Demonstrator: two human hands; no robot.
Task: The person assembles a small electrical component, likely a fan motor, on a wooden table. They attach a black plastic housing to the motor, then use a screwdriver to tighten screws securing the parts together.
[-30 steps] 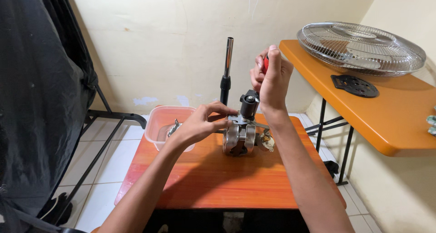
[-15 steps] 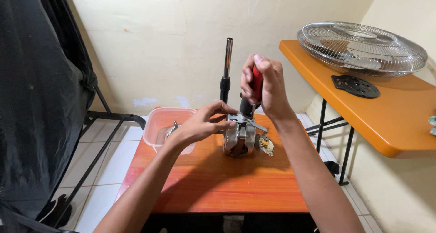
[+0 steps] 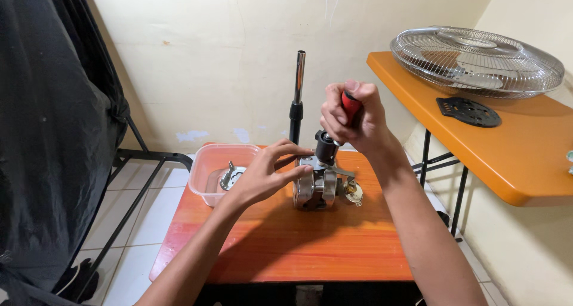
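While the left hand (image 3: 262,178) steadies the small metal fan motor (image 3: 319,187) on the low orange-brown table (image 3: 286,240), the right hand (image 3: 352,118) is fisted around the red handle of a screwdriver (image 3: 351,106), standing upright on top of the motor. Step in hand looks like working a screw on the motor's top; the tip itself is hidden behind a black part, so contact can't be confirmed. Next move likely calls for downward pressure, a straight shaft and a firm hold so the motor doesn't spin. Left fingers are spread, pressing the motor's top plate and side; forearm comes in low from bottom left. Right wrist is raised, forearm angled up from bottom right. Motor sits mid-table, just right of a clear plastic tub (image 3: 212,172) holding a metal part. Fan grille (image 3: 477,58) lies on the orange side table (image 3: 507,151), well apart.
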